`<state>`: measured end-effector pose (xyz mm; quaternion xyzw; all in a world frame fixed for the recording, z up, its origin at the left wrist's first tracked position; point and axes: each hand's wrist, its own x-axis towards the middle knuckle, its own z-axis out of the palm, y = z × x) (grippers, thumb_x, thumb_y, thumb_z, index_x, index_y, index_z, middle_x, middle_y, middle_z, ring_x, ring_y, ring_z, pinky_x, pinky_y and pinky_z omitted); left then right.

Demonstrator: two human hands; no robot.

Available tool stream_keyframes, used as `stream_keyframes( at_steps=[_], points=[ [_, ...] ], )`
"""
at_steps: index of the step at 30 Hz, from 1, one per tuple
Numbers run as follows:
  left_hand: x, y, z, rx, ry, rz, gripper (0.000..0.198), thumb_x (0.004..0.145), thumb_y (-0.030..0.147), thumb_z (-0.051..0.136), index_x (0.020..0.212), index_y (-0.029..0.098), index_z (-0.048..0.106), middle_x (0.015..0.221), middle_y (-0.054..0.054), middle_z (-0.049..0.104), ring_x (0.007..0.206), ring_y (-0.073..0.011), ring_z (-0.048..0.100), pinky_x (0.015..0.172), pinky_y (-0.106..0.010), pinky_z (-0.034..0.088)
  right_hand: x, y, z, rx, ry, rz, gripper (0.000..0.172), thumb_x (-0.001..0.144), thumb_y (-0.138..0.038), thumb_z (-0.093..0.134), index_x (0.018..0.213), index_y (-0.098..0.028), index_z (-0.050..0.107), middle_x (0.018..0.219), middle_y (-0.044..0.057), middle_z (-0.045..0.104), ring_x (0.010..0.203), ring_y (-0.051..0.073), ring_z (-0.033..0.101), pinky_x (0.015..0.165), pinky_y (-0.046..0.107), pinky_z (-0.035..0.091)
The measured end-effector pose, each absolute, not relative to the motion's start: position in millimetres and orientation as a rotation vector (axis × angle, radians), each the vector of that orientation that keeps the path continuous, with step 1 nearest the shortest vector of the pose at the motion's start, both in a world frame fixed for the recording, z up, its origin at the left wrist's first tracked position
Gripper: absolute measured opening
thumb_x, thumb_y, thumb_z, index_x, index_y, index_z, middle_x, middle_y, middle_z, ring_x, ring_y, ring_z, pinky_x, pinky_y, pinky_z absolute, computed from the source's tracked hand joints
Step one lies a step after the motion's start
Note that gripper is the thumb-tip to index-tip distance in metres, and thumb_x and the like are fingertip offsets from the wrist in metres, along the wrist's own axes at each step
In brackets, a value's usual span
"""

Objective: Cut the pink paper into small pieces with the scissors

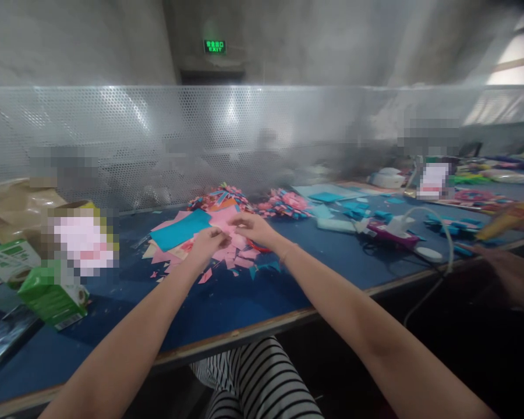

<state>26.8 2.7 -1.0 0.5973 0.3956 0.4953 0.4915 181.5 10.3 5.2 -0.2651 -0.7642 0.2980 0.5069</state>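
Note:
My left hand [209, 243] and my right hand [254, 228] are close together over a heap of cut paper, fingers closed in pinches. Between their fingertips shows pink paper [222, 220], which both seem to grip; the exact edge in each pinch is blurred. Left of it, a blue sheet of paper [181, 230] lies on the heap. Below my hands are small pink paper pieces [233, 256], with a few teal scraps [266, 267] at the right. Behind them sit two fringed bundles, one multicoloured [222, 196] and one pink and blue [286, 203].
The blue table [262, 297] ends at a wooden edge near my lap; a perforated metal screen [157, 128] stands behind. Green boxes [55, 294] are at left. At right lie a purple power strip [386, 233], a white cable [449, 233] and another person's hand [506, 262].

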Motion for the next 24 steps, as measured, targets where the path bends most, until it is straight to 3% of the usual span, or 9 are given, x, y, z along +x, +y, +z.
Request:
stream_keyframes(
  at_steps=[9, 24],
  points=[
    [26.8, -0.7, 3.2, 1.383, 0.95, 1.164, 0.027, 0.048, 0.033, 0.067, 0.053, 0.012, 0.05, 0.05, 0.0, 0.053, 0.049, -0.0077, 0.051, 0.058, -0.025, 0.042, 184.3, 8.2, 10.7, -0.783, -1.895, 0.546, 0.015, 0.065, -0.025, 0.057, 0.075, -0.014, 0.06, 0.074, 0.003, 0.06, 0.067, 0.01, 0.054, 0.066, 0.024, 0.043],
    [29.0, -1.8, 5.3, 1.472, 1.032, 1.23, 0.014, 0.05, 0.023, 0.062, 0.057, 0.013, 0.056, 0.053, -0.001, 0.058, 0.052, -0.0103, 0.054, 0.059, -0.026, 0.044, 183.2, 10.4, 8.0, -0.874, -1.931, 0.454, 0.012, 0.068, -0.025, 0.05, 0.067, -0.013, 0.053, 0.062, -0.001, 0.054, 0.057, 0.007, 0.047, 0.055, 0.019, 0.038]
  ],
)
